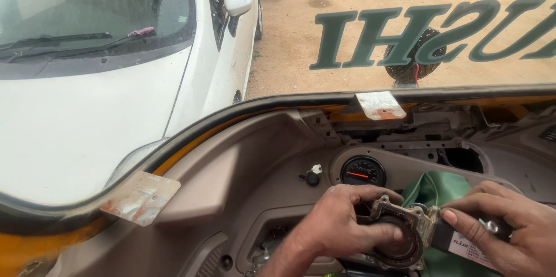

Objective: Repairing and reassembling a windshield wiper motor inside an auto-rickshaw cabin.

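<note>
Both of my hands meet low in view, over the beige dashboard (243, 173). My left hand (341, 222) curls around a round black housing (399, 242), thumb laid across its face. My right hand (509, 225) pinches a small black box with a white label (463, 245), touching the housing's metal edge. Green cloth (446, 190) bunches just behind them, below a round gauge (362, 171). Beyond the windshield stands a white car (116, 80).
</note>
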